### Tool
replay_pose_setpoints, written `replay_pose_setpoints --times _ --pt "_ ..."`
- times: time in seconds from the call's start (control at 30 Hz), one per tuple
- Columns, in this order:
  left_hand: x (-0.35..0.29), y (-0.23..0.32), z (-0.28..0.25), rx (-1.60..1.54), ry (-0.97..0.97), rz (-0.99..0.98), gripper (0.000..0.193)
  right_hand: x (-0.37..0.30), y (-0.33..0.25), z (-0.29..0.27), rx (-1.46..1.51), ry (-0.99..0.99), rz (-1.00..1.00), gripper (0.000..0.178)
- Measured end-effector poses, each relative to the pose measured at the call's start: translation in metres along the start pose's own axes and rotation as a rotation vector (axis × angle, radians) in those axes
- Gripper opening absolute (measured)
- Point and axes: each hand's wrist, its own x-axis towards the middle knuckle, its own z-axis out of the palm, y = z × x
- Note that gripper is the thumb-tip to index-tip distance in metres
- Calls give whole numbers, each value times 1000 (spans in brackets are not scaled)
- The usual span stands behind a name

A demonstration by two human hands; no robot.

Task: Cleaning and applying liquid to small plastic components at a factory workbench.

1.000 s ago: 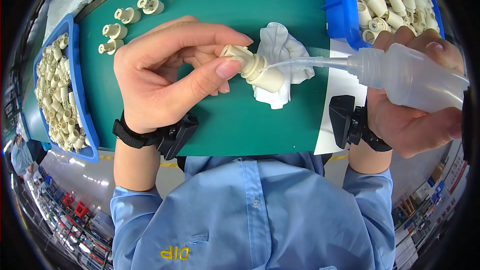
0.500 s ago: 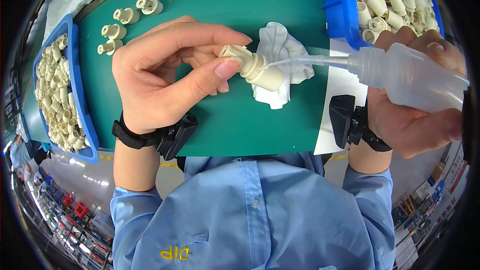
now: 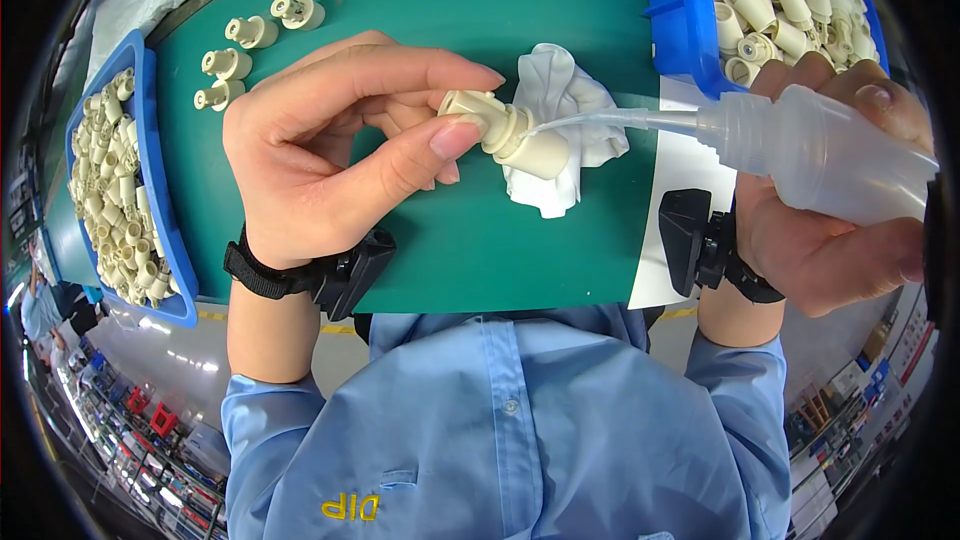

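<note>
Between the thumb and fingers of my left hand [image 3: 330,145] is a cream plastic fitting [image 3: 530,148], tilted with its wide round end toward the lower right. My right hand [image 3: 820,240] grips a translucent squeeze bottle [image 3: 835,155], laid nearly level. The bottle's thin nozzle [image 3: 610,118] reaches left, and its tip is at the fitting's collar; whether liquid comes out I cannot tell. Beneath the nozzle and behind the fitting lies a crumpled white cloth [image 3: 550,195]. Several similar cream fittings [image 3: 250,32] stand in a row beyond my left hand.
A blue bin [image 3: 165,210] full of small cream parts stands at the left. Another blue bin [image 3: 685,20], heaped with cream parts, is at the far right. White paper [image 3: 650,260] lies on the green mat [image 3: 480,260] by my right wrist.
My hands, the fitting and the bottle have hardly moved; the nozzle tip stays at the collar. In the far left background a person has shifted slightly.
</note>
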Motion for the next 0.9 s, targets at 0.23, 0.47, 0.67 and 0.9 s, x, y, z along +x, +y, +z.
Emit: replay_pose_setpoints --times 0.23,0.47,0.67,0.9 --pt "0 -1 -1 4 -8 20 24 0 3 6 1 -1 -9 60" --pt "0 -2 -1 1 -9 28 24 1 3 0 3 -2 -18 59" --pt "0 -4 -2 18 -24 43 22 1 4 -1 4 -4 -26 58" --pt "0 -4 -2 10 -39 36 20 1 3 0 5 -6 -36 58"
